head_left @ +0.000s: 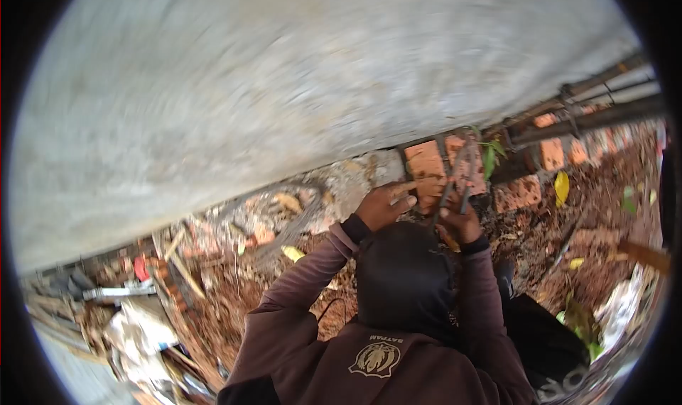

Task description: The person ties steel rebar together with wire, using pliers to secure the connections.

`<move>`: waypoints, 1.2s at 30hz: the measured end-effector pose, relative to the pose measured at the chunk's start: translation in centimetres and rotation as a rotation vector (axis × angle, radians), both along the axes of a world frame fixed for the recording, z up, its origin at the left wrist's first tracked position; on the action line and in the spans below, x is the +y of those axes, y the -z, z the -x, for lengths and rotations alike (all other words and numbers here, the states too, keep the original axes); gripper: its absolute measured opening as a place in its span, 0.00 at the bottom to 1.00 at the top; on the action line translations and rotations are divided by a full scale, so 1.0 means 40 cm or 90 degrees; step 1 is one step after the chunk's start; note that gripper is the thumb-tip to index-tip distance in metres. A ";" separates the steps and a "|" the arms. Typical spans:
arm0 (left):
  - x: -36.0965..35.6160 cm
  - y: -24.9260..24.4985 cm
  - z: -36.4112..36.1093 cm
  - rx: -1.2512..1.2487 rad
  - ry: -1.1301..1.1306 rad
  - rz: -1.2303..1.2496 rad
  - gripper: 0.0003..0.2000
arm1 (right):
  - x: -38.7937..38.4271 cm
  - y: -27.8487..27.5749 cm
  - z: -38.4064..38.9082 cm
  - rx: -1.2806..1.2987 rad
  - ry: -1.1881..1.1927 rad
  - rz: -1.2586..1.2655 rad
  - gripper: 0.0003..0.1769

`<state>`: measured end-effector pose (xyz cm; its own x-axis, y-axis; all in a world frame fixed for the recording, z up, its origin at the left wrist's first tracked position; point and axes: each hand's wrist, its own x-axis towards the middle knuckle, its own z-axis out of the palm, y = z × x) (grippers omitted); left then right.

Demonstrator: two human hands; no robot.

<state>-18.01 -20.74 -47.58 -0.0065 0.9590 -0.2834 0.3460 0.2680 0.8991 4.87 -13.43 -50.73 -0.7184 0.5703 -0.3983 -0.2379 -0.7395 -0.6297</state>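
Observation:
My left hand [385, 205] has its fingers stretched toward an orange brick [425, 158] at the wall's foot, its thumb apart. Blur makes the contact between fingertips and brick unclear. Close to its right, my right hand [463, 222] is closed on a thin, dark grey tool [447, 195], its exact shape smeared. The tool reaches up over the bricks. Another brick [467, 165] lies beside the first, with grey smears on it. My dark-covered knee [405, 284] stands between my forearms.
A grey wall [284, 85] fills the top. Dark bars [590, 117] run along its right part, near more bricks [517, 193]. Green leaves [490, 156] and a yellow leaf [561, 188] are right of my hands. Wood scraps and white plastic [142, 330] lie lower left.

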 end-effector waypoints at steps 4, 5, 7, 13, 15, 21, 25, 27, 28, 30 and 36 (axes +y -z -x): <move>-0.269 -0.044 0.022 -0.109 -0.322 0.076 0.17 | 0.120 -0.091 -0.056 -0.187 -0.277 -0.139 0.34; -0.323 -0.040 0.036 -0.008 -0.383 0.050 0.17 | 0.155 -0.123 -0.048 -0.304 -0.364 -0.201 0.34; -0.417 -0.014 0.057 0.189 -0.481 0.008 0.17 | 0.172 -0.125 -0.017 -0.398 -0.425 -0.409 0.35; -0.348 0.033 0.173 0.645 -0.519 -0.053 0.17 | 0.166 -0.115 0.143 -0.539 -0.387 -1.151 0.40; -0.303 0.057 0.181 0.620 -0.522 0.000 0.17 | 0.141 -0.093 0.210 -0.498 -0.245 -1.180 0.34; -0.281 0.125 0.188 0.533 -0.561 0.014 0.11 | -0.016 0.005 0.519 -0.250 -0.332 -0.672 0.16; -0.324 0.123 0.196 0.463 -0.574 -0.045 0.11 | -0.112 0.032 0.667 -0.233 -0.386 -0.370 0.17; -0.346 0.101 0.197 0.437 -0.598 -0.081 0.11 | -0.120 0.010 0.671 -0.190 -0.382 -0.242 0.18; -0.349 0.088 0.192 0.417 -0.601 -0.102 0.11 | -0.124 -0.015 0.663 -0.168 -0.357 -0.185 0.17; -0.360 0.064 0.189 0.419 -0.596 -0.067 0.13 | -0.118 -0.027 0.658 -0.152 -0.395 -0.189 0.15; -0.368 0.010 0.179 0.437 -0.593 -0.038 0.13 | -0.124 -0.086 0.647 -0.202 -0.447 -0.373 0.12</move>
<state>-25.18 -35.46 -48.00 -0.8525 0.5132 0.0992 0.4567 0.6390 0.6190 -21.00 -18.38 -47.31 -0.8792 0.2224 -0.4214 0.3827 -0.1971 -0.9026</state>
